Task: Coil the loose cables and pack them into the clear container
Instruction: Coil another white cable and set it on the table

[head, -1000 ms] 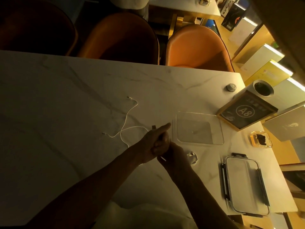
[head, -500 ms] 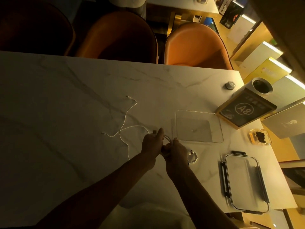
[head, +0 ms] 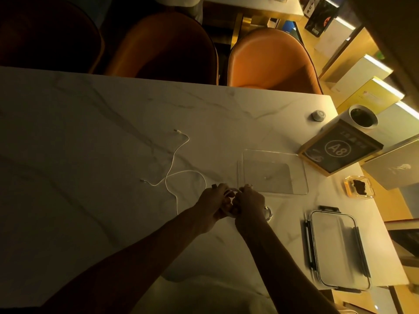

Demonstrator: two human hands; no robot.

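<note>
A thin white cable point(head: 174, 164) trails loose over the marble table point(head: 90, 132), its far plug end near the middle. Its near end runs into my hands, where a small coil point(head: 231, 191) shows between them. My left hand point(head: 215, 203) grips the coil from the left and my right hand point(head: 249, 205) pinches it from the right. The clear container point(head: 303, 175) stands open and empty just beyond my right hand. A second small coiled cable point(head: 268, 214) lies on the table, partly hidden behind my right wrist.
The container's lid point(head: 340, 250) with dark clips lies at the near right. A framed A8 sign point(head: 340, 150), a white cup point(head: 362, 118), a small round knob point(head: 318, 115) and a small amber dish point(head: 359, 186) stand along the right edge. Orange chairs point(head: 272, 62) line the far side.
My hands have moved a little away from me toward the container, and a loop of cable now shows between them. The loose cable's near part has been drawn in.
</note>
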